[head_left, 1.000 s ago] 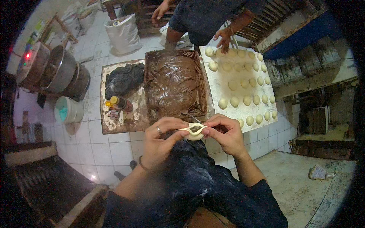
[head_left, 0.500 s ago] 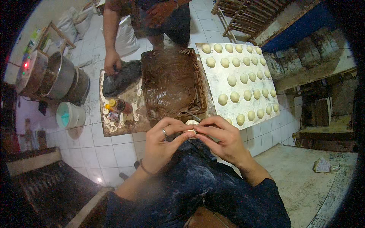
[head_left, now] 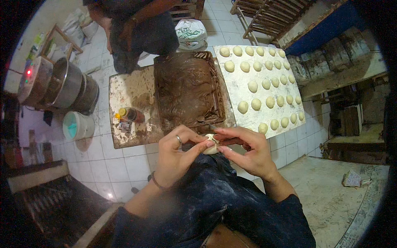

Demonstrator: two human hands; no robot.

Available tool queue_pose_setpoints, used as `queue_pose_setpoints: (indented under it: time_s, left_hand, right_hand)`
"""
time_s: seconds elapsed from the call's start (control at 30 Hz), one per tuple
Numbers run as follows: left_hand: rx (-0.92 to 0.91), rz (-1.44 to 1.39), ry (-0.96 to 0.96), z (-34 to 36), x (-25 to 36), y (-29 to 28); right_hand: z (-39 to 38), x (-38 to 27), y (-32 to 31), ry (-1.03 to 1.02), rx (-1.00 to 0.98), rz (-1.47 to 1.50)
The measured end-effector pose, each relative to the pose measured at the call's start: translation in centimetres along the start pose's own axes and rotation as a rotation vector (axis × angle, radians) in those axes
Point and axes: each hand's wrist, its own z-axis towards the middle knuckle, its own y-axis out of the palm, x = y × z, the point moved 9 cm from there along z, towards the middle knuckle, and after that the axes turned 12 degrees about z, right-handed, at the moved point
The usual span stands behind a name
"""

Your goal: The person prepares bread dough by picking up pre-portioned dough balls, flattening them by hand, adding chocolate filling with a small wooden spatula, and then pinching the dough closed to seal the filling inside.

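Observation:
Between my left hand [head_left: 180, 153] and my right hand [head_left: 244, 151] is a small pale piece of dough [head_left: 210, 149], pinched at its top by both sets of fingers, with dark filling showing at the fold. Just beyond them lies a deep tray of brown, spreadable filling [head_left: 182, 91], with a metal utensil [head_left: 206, 124] at its near edge. A pale board [head_left: 264, 93] on the right holds rows of several dough balls [head_left: 252, 86]. A worn board [head_left: 118, 95] on the left carries yellow-capped bottles [head_left: 129, 114].
A co-worker [head_left: 140, 29] stands beyond the tray. Steel pots [head_left: 68, 82] and a white bucket [head_left: 77, 126] stand on the left floor. A wooden rack [head_left: 256, 18] and white sack [head_left: 190, 35] are behind. A worktop [head_left: 314, 198] is at lower right.
My fingers have drawn the open dough more closed and rounder. The co-worker reached to the dark cloth and has moved left; that cloth is gone from the left board.

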Motion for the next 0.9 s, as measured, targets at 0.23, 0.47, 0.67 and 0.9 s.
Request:
queue_pose_setpoints:
  time_s: [0.23,0.47,0.67,0.9]
  left_hand:
    - [0.034,-0.033,0.021,-0.4,0.6,0.3]
    - [-0.139,-0.296,-0.052,-0.7,-0.5,1.8]
    - [-0.554,-0.483,-0.22,-2.0,-1.3,6.2]
    - [-0.093,0.044,-0.039,-0.5,-1.4,3.7]
  right_hand:
    - [-0.7,0.0,0.1,-0.088,-0.009,-0.111]
    - [-0.9,2.4,-0.3,0.015,-0.02,0.094]
    - [-0.1,0.4,0.4,-0.068,-0.015,-0.005]
    - [-0.3,-0.3,2.1,-0.245,0.002,-0.248]
